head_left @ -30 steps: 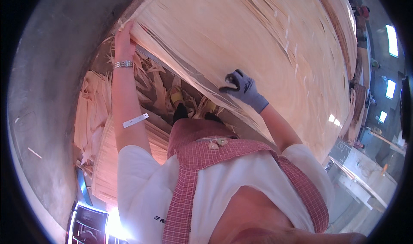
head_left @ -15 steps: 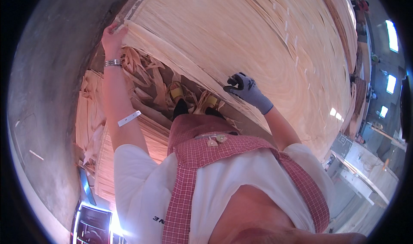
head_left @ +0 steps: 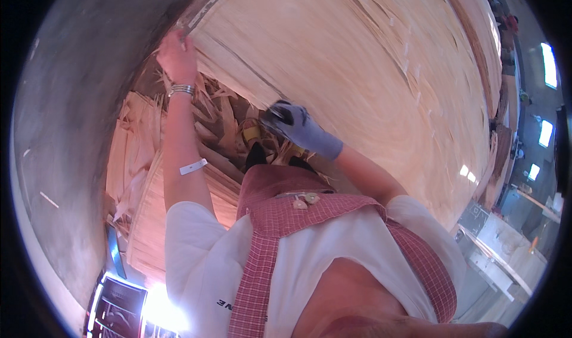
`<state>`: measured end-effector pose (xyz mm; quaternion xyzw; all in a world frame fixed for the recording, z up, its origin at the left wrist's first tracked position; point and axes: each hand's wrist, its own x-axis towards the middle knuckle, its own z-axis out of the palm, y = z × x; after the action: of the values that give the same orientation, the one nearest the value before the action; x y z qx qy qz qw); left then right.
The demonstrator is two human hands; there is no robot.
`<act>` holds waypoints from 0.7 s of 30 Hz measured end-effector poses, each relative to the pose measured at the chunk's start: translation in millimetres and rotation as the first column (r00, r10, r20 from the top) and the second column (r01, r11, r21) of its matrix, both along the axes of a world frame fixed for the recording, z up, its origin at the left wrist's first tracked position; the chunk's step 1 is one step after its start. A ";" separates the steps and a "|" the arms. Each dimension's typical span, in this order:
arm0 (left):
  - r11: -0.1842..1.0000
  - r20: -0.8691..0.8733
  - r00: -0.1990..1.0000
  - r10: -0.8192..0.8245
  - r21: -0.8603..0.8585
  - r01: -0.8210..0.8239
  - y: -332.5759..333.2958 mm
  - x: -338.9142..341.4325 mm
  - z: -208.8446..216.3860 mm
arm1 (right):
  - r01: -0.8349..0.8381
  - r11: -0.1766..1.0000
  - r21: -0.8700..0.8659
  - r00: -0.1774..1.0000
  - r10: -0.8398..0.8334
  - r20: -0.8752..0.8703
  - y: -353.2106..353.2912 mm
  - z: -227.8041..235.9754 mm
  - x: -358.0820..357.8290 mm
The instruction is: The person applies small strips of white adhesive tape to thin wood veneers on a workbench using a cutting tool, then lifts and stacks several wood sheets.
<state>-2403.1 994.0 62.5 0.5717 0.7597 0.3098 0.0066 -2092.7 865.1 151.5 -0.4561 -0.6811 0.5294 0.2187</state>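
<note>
I hold a large, thin, pale wood veneer sheet (head_left: 369, 70) by its near edge, raised in front of me and filling the upper right of the view. My left hand (head_left: 176, 53), bare with metal bangles at the wrist, grips the sheet's corner at the upper left. My right hand (head_left: 293, 123), in a grey glove, is closed on the same edge further right. Below the lifted edge lies a heap of broken veneer strips (head_left: 208, 117).
A stack of flat veneer sheets (head_left: 143, 231) lies at the left below my arm. A grey concrete floor (head_left: 65, 135) runs along the left. A pale workbench (head_left: 506, 243) stands at the far right, with bright windows (head_left: 548, 64) above it.
My right hand has slid left along the sheet's edge. My left hand stays at the corner. More of the scrap heap under the raised edge shows now.
</note>
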 end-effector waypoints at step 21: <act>0.936 -0.071 0.988 -0.138 -0.336 0.106 10.8 11.8 -20.5 | -0.414 0.610 -0.676 0.880 0.079 -0.468 -14.0 6.4 -97.4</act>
<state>-2391.4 1004.8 42.1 0.6223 0.7634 0.1496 0.0866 -2190.1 851.0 157.9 -0.2887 -0.3945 0.8702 0.0620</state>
